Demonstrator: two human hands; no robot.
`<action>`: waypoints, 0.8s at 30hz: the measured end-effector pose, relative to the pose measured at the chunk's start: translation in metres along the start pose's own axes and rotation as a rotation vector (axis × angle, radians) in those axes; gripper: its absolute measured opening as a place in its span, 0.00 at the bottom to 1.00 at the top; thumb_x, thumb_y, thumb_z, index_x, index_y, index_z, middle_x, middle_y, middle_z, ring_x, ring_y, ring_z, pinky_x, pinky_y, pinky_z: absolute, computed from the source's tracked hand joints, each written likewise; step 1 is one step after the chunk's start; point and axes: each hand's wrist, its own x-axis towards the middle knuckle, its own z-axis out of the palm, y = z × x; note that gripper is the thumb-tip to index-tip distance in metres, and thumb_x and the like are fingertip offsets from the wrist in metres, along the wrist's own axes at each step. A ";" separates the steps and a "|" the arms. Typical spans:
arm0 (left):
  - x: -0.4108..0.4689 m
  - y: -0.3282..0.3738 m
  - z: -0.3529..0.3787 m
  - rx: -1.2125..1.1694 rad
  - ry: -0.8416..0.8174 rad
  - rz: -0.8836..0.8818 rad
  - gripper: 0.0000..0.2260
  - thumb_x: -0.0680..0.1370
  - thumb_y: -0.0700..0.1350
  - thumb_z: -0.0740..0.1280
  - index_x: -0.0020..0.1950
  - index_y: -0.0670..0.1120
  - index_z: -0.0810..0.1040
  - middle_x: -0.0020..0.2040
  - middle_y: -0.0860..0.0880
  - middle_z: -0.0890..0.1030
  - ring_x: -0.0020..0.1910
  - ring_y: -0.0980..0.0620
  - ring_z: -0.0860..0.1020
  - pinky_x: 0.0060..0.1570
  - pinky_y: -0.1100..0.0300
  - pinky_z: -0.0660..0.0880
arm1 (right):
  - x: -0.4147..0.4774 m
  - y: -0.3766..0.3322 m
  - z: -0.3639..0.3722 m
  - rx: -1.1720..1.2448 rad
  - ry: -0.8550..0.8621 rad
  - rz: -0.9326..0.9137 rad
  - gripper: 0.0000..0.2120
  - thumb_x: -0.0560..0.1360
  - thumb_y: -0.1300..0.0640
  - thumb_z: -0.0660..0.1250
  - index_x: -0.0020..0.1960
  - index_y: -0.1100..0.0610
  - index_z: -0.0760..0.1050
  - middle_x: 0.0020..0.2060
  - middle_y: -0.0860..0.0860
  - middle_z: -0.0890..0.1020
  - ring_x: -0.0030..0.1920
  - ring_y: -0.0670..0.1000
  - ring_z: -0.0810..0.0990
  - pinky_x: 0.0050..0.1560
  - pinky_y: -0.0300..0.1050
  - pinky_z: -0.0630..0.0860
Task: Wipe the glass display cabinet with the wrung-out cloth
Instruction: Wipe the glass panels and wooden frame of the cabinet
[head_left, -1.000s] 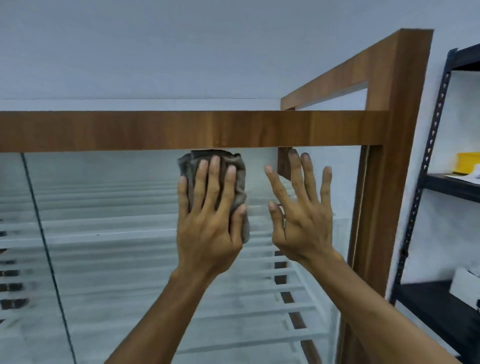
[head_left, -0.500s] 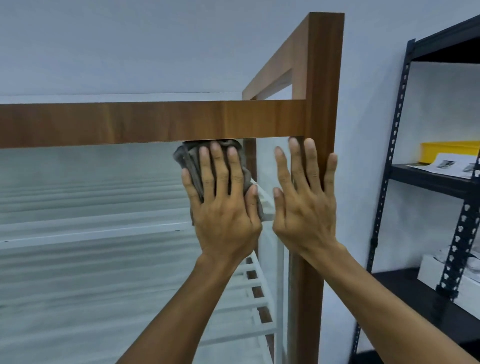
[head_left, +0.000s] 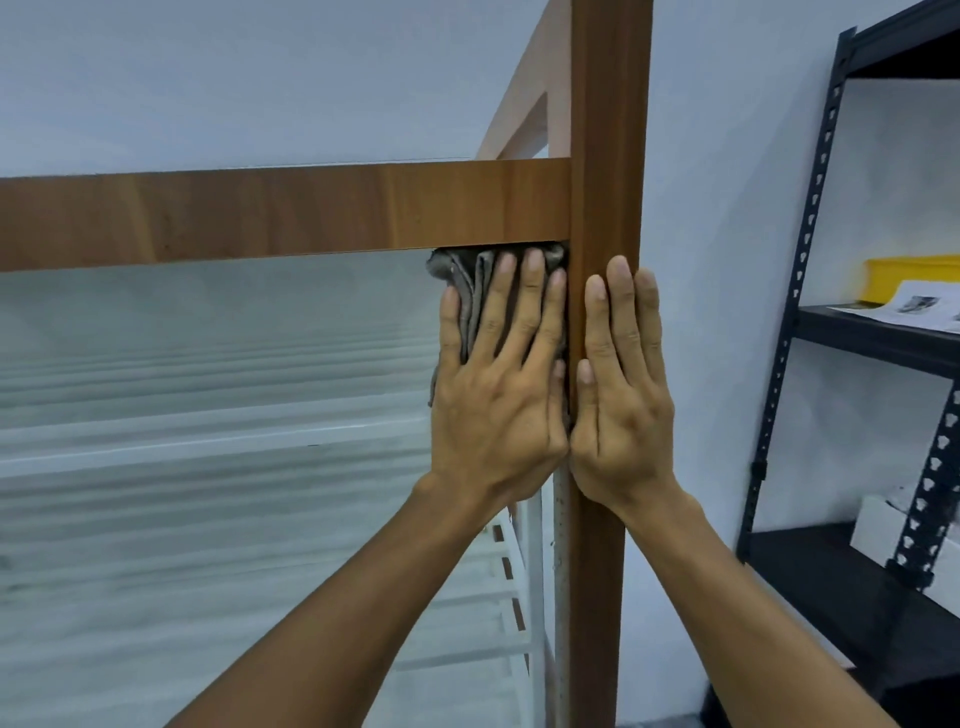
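Two bare hands are lying flat against the glass display cabinet (head_left: 208, 364), whose pane is filling the left under a wooden rail (head_left: 260, 213). The left hand (head_left: 498, 415) is pressing the grey cloth (head_left: 462, 270) onto the glass in its upper right corner, fingers (head_left: 530, 306) straight and slightly spread. The right hand (head_left: 621, 415) is resting alongside on the wooden post (head_left: 610, 130), fingers together. A black rack (head_left: 810, 208) is standing farther right
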 end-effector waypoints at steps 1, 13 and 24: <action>-0.001 -0.003 -0.001 0.010 -0.005 0.026 0.28 0.85 0.50 0.52 0.84 0.42 0.54 0.85 0.42 0.54 0.84 0.45 0.49 0.82 0.40 0.45 | 0.000 0.000 0.000 -0.012 0.001 0.000 0.24 0.84 0.62 0.50 0.79 0.67 0.56 0.80 0.63 0.57 0.82 0.60 0.50 0.79 0.68 0.56; -0.016 -0.044 -0.015 0.076 -0.004 0.087 0.27 0.86 0.54 0.52 0.84 0.46 0.58 0.84 0.42 0.56 0.84 0.44 0.52 0.82 0.40 0.45 | 0.004 -0.040 0.018 -0.241 0.006 0.027 0.27 0.83 0.59 0.51 0.80 0.68 0.55 0.80 0.66 0.56 0.82 0.60 0.46 0.82 0.62 0.45; -0.045 -0.134 -0.059 0.120 -0.006 0.070 0.26 0.86 0.54 0.52 0.83 0.46 0.59 0.84 0.42 0.57 0.84 0.45 0.50 0.81 0.38 0.49 | 0.010 -0.105 0.086 -0.130 -0.066 -0.057 0.26 0.85 0.53 0.46 0.80 0.63 0.55 0.81 0.60 0.59 0.83 0.58 0.50 0.82 0.63 0.43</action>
